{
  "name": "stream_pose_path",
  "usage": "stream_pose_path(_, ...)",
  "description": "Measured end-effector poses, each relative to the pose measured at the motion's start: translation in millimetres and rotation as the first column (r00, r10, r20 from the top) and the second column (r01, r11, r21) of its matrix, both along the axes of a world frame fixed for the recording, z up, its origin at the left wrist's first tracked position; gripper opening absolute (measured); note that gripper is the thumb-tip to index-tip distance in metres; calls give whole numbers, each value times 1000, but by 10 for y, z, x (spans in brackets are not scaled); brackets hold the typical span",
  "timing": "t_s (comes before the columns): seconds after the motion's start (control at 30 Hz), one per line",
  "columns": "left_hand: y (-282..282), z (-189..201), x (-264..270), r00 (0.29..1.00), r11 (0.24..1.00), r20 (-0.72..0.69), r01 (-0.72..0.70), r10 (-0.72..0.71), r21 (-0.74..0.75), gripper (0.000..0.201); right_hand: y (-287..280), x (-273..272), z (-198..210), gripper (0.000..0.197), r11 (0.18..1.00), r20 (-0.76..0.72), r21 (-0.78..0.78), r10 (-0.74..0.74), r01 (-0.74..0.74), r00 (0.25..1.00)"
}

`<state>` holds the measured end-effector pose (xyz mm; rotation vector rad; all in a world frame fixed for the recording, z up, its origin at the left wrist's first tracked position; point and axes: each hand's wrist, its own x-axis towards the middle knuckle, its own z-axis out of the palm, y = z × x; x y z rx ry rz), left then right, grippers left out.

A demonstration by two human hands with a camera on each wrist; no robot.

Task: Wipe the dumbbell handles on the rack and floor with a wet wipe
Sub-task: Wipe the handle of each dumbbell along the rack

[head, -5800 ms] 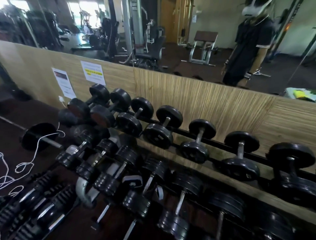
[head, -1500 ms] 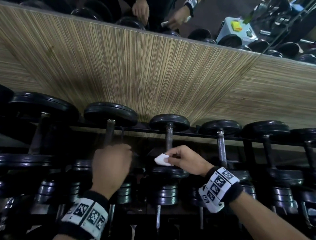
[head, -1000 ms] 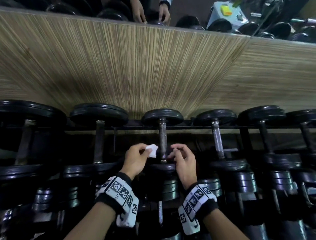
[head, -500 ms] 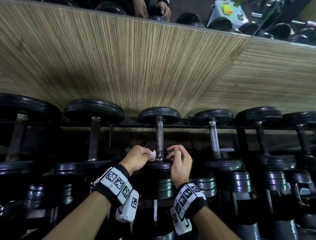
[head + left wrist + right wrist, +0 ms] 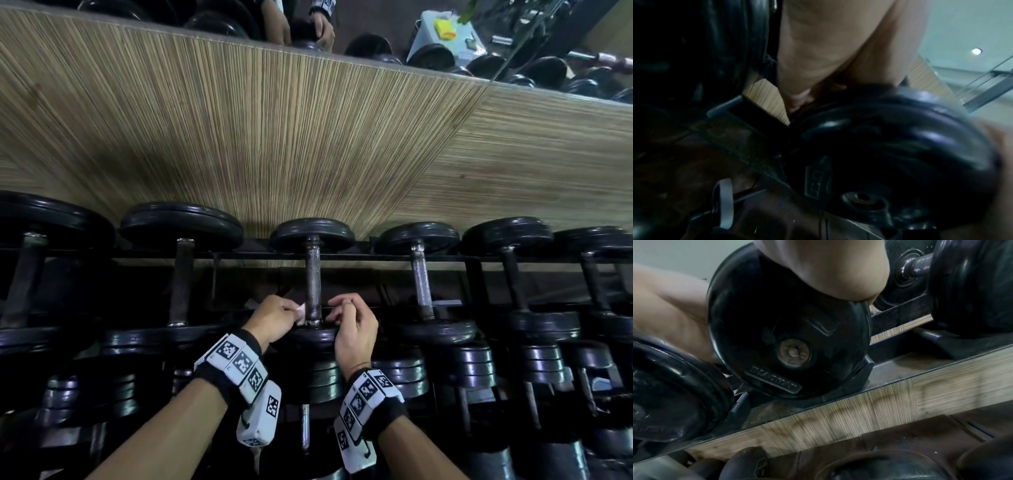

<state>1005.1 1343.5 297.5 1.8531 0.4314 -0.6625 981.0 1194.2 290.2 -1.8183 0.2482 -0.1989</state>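
**Both hands at the bottom of one dumbbell handle**

The dumbbell handle (image 5: 313,277) is a thin grey metal bar with dull, rusty-looking spots. It stands in the middle of the head view, between a black round weight (image 5: 312,231) at the top and another black weight (image 5: 317,337) at the bottom. It sits on the black rack (image 5: 260,256), in a row with other dumbbells.

The wet wipe (image 5: 300,311) is a small white folded piece. It is just left of the bar's low end, touching or almost touching it. The left hand (image 5: 274,318) pinches the wipe with curled fingers. The right hand (image 5: 354,325) is on the other side of the bar, its fingers bent in toward the bar's base. I cannot tell if it holds anything.

In the right wrist view, the black weight (image 5: 789,324) has raised letters, seen flipped, that look like "BIAOHAI". Both wristbands (image 5: 239,363) have black and white square codes.

Half a second ago the hands were in nearly the same place. One second ago the wipe was held a bit higher and away from the bar.

Behind the rack is a striped wood wall (image 5: 274,137). At the top of the frame a mirror (image 5: 376,31) shows the hands again.
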Motion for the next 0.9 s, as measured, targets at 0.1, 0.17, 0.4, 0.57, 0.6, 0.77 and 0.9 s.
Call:
stream_pose_path(0.1, 31, 102, -86, 992, 985, 83, 80, -94, 154, 20, -5, 1, -18, 32, 1000, 8, 6, 0, 0, 1000)
stream_pose_path(0.17, 48, 105, -76, 985, 969, 88, 129, -151, 211, 21, -6, 5, -16, 32, 1000, 13, 11, 1, -1, 1000)
stream_pose_path(0.4, 15, 19, 79, 990, 990, -7, 139, -139, -24, 30, -22, 3, -8, 33, 1000, 13, 8, 12, -12, 1000)
stream_pose_path(0.57, 75, 116, -72, 976, 963, 117, 157, -186, 218, 21, 2, 0, 1, 34, 1000, 25, 20, -9, 8, 1000)
stream_pose_path(0.6, 72, 174, -93, 959, 940, 147, 192, -240, 282, 23, -5, -1, -6, 34, 1000, 23, 18, -2, 1, 1000)
stream_pose_path(0.77, -45, 429, -150, 907, 935, 258, 279, -332, 219, 18, -103, 23, 4, 25, 983, -73, -79, 157, -163, 985)
stream_pose_path(0.9, -86, 397, -225, 925, 971, 330, 125, -188, 203, 16, -294, 43, 66, 26, 888, -227, -84, 425, -453, 876)
